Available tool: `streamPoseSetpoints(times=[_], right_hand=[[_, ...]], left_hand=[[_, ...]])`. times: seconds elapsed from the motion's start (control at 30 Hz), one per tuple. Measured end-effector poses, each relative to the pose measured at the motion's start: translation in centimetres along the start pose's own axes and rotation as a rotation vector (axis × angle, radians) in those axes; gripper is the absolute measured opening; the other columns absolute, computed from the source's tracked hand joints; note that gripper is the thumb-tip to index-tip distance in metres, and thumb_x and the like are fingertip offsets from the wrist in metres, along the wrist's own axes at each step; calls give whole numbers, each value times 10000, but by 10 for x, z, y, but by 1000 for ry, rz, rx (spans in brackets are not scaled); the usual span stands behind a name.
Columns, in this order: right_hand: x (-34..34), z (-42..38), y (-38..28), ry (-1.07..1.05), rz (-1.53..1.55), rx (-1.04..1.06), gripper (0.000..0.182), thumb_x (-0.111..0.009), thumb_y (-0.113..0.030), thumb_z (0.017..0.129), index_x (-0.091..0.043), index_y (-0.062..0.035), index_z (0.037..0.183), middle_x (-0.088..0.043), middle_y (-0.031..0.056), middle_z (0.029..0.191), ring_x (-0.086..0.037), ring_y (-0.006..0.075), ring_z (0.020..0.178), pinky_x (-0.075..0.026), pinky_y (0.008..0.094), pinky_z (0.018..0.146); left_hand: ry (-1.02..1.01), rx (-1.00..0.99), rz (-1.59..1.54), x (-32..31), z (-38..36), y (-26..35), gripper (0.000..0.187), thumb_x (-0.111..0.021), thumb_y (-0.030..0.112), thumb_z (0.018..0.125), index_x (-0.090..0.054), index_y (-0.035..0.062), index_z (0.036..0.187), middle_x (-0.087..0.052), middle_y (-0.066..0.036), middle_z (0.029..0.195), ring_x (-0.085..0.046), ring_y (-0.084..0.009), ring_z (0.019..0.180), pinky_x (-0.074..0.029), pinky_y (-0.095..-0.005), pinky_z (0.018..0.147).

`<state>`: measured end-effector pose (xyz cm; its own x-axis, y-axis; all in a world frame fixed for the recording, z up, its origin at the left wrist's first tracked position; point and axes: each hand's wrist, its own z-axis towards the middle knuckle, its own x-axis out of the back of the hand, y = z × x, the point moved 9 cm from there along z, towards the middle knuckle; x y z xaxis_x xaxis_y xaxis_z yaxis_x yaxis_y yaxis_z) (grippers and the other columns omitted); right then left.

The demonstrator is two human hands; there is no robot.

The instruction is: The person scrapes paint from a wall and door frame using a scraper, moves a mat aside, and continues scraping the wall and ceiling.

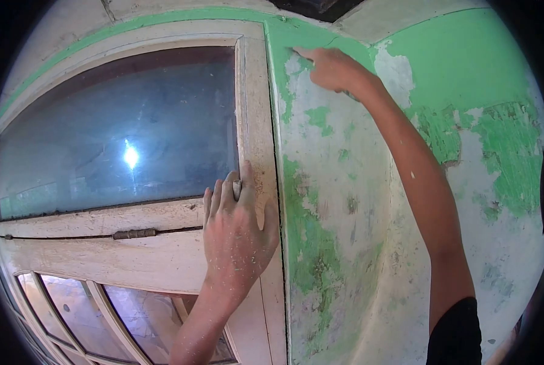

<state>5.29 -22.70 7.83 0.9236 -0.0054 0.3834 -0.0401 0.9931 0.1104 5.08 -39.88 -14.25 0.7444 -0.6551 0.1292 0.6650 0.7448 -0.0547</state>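
My left hand point(238, 237) lies flat against the white wooden window frame point(257, 121), its fingers spread and pointing up. Pale flecks dot the back of it, and a ring point(237, 189) shows on one finger. High on the wall, my right hand point(336, 70) is closed around a slim scraper point(350, 95), whose handle end shows under the wrist. Its dark tip meets the green paint right at the edge of a bare patch. Most of the tool is hidden by the fingers. Peeling green paint point(317, 243) and exposed pale plaster cover the wall point(357, 176) below.
The dark glass pane point(120, 134) on the left reflects a bright light. Beneath it are a rusty hinge point(134, 233) and smaller panes point(71, 310) in white bars. Another partly stripped wall point(485, 79) meets this one at a corner on the right.
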Motion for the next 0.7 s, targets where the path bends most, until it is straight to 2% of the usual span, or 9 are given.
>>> streamPoseSetpoints(times=[0.1,0.23,0.3,0.33,0.4,0.43,0.57,0.63,0.7], right_hand=[[6,26,2,82,-23,14,718,-412,16,733,-499,-174,1420,-645,221,718,-609,255,520,-525,380,550],[0,68,13,21,-209,39,681,-422,26,742,-534,-157,1388,-667,239,782,-655,293,599,-540,398,588],[2,113,28,495,-341,153,685,-428,44,738,-556,-188,1370,-681,258,883,-694,335,706,-553,417,610],[11,103,14,495,-339,157,685,-428,44,738,-556,-188,1370,-681,258,883,-694,335,706,-553,417,610],[14,98,7,154,-279,-19,678,-421,51,735,-567,-175,1357,-675,276,982,-704,360,793,-560,432,621],[12,94,0,86,-375,87,655,-408,49,736,-585,-144,1337,-675,280,994,-704,351,766,-556,430,585],[23,71,-6,77,-231,-8,640,-410,49,734,-589,-114,1327,-675,286,1002,-706,346,752,-556,424,568],[35,80,-4,69,-304,-195,280,-555,-57,812,-684,49,1037,-687,222,1048,-683,333,885,-516,475,700],[34,79,-7,15,-325,-172,289,-550,-41,815,-677,53,1057,-683,222,1061,-680,332,905,-519,474,728]], left_hand=[[29,-32,20,-14,-1,-1,576,-595,105,858,-422,-102,1367,-581,-265,1173,-563,-391,1126,-384,-515,1055],[45,-25,110,-26,-6,3,617,-598,86,840,-389,-110,1386,-560,-291,1210,-540,-425,1156,-368,-539,1063],[71,-26,113,-31,-10,3,623,-600,76,832,-388,-107,1388,-552,-292,1224,-531,-428,1168,-366,-541,1066],[94,-25,117,-32,-11,2,629,-602,67,824,-388,-104,1390,-545,-294,1239,-522,-431,1181,-363,-543,1068],[97,-22,117,-34,-13,0,636,-607,61,816,-388,-102,1391,-544,-297,1243,-517,-434,1187,-361,-542,1071],[95,-34,115,-34,-14,0,643,-612,55,808,-389,-100,1392,-543,-299,1247,-512,-437,1193,-359,-542,1073],[112,-41,124,-37,-15,3,651,-625,58,796,-397,-96,1386,-545,-303,1242,-507,-442,1194,-363,-543,1069],[118,-40,124,-35,-14,4,651,-639,67,788,-406,-104,1371,-545,-306,1243,-503,-449,1198,-362,-545,1069],[123,-33,144,-37,-15,2,652,-642,80,793,-403,-109,1369,-543,-303,1246,-502,-445,1199,-359,-550,1069]])
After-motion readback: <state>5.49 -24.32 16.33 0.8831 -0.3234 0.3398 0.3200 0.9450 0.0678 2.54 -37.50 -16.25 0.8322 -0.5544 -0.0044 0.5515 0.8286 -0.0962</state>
